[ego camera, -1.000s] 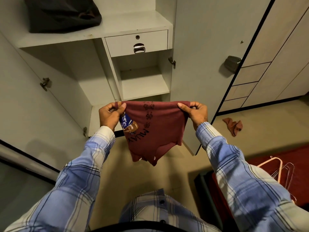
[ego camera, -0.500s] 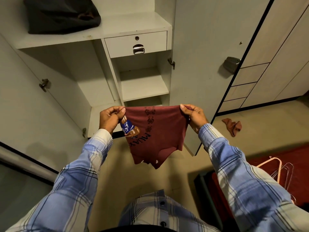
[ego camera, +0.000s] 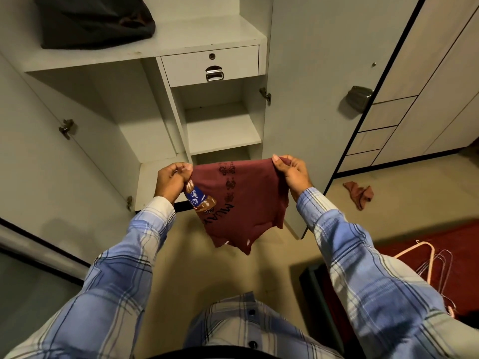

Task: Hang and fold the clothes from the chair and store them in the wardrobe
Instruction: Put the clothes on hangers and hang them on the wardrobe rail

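Before the open wardrobe (ego camera: 223,130), both hands hold up a folded maroon T-shirt (ego camera: 241,203) w/ a printed graphic and dark lettering. Left hand (ego camera: 172,181) has its grip clamped on the shirt's top left corner, fingers curled round the cloth; right hand (ego camera: 291,172) pinches the top right corner, thumb on top. Shirt hangs between them over the floor (ego camera: 207,275), just in front of the lower shelves, touching nothing else. Both sleeves are blue-white plaid. Wardrobe doors stand wide; a closed drawer (ego camera: 210,64) w/ metal handle sits above the small shelf compartments. Dark bag (ego camera: 96,20) lies on the upper shelf. At right, a reddish cloth (ego camera: 359,194) is crumpled on the floor, and hangers (ego camera: 427,265) lie on a red surface near the right arm.
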`<act>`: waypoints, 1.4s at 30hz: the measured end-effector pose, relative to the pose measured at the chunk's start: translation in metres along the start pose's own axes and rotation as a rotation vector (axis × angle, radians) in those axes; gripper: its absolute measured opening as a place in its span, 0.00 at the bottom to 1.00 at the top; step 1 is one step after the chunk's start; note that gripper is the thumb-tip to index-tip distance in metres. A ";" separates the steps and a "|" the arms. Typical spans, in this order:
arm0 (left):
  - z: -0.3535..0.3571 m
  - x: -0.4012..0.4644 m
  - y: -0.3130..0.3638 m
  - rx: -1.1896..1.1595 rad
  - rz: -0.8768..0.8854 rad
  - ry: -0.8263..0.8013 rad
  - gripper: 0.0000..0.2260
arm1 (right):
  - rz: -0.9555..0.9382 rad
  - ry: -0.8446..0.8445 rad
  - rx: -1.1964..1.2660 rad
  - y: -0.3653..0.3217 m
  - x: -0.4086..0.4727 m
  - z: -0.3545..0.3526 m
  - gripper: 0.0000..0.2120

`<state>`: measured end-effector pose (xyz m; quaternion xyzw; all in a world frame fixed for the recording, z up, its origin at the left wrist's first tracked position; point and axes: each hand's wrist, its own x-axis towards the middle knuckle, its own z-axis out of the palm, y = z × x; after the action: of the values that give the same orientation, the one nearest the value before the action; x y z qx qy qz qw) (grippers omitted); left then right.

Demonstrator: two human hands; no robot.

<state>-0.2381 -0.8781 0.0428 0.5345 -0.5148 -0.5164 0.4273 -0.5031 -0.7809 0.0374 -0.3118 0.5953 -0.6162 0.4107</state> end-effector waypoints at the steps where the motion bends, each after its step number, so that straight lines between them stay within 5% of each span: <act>1: 0.000 -0.002 0.000 0.021 0.002 -0.057 0.05 | -0.009 -0.018 -0.004 -0.003 0.000 0.004 0.10; 8: 0.015 -0.015 -0.011 0.484 0.035 -0.394 0.17 | -0.094 -0.138 -0.169 -0.012 -0.003 0.027 0.09; 16: 0.068 -0.033 -0.026 0.477 0.060 -0.486 0.09 | -0.078 -0.156 -0.246 -0.017 -0.011 0.025 0.10; 20: 0.070 -0.028 -0.031 0.403 0.035 -0.564 0.05 | -0.076 -0.096 -0.263 -0.016 -0.011 0.015 0.09; 24: 0.074 -0.022 -0.031 0.435 -0.027 -0.595 0.19 | -0.047 -0.039 -0.290 -0.008 -0.010 0.011 0.09; 33: 0.101 -0.022 -0.057 0.443 -0.049 -0.484 0.17 | 0.095 0.199 -0.480 0.055 -0.024 -0.007 0.15; 36: 0.120 -0.028 -0.067 0.462 -0.075 -0.488 0.17 | 0.127 0.293 -0.439 0.075 -0.042 -0.027 0.21; 42: 0.189 -0.047 -0.079 0.522 -0.092 -0.565 0.17 | 0.248 0.451 -0.211 0.107 -0.073 -0.096 0.14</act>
<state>-0.4141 -0.8089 -0.0493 0.4845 -0.7019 -0.5135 0.0948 -0.5384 -0.6665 -0.0706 -0.1327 0.7662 -0.5496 0.3055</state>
